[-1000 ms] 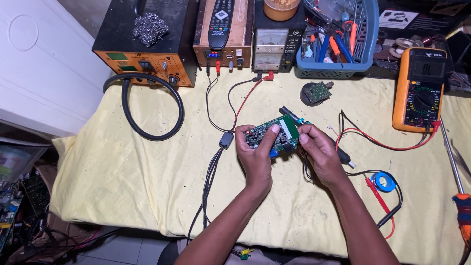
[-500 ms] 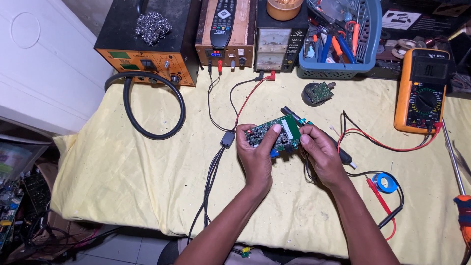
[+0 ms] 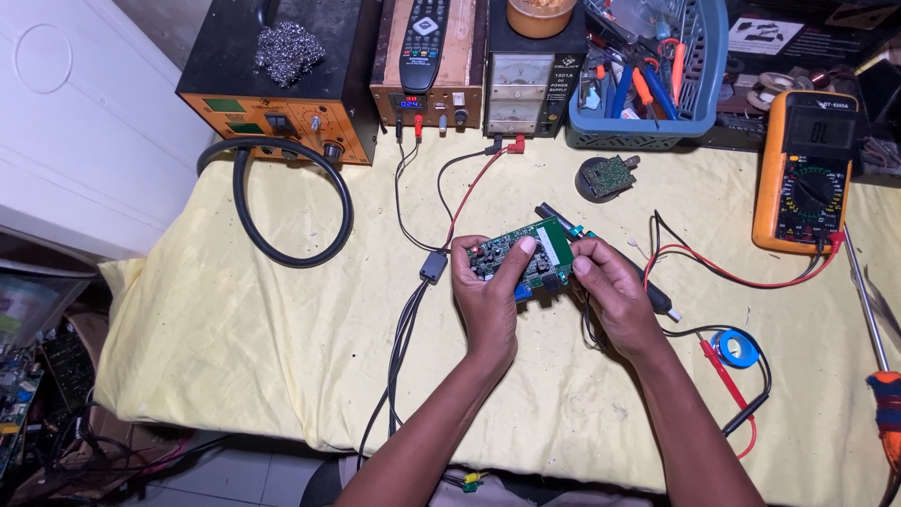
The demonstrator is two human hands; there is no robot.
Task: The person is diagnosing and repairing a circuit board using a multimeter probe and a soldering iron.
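A green circuit board [image 3: 526,255] with small dark parts is held a little above the yellow cloth, gripped from both sides. My left hand [image 3: 488,296] holds its left edge, thumb lying across the top face. My right hand [image 3: 615,291] pinches the right edge with thumb and fingers. A black probe-like tool [image 3: 648,286] lies on the cloth under and behind my right hand, partly hidden by it.
At the back stand an orange-fronted station [image 3: 277,99] with black hose [image 3: 282,207], a power supply [image 3: 427,75] under a remote, a meter box [image 3: 526,89] and a blue tool basket [image 3: 657,75]. An orange multimeter [image 3: 807,174], blue tape roll [image 3: 740,347] and screwdriver [image 3: 882,376] lie right.
Both hands keep hold of the board in nearly the same place; it has tilted only slightly. Nothing else on the cloth has moved.
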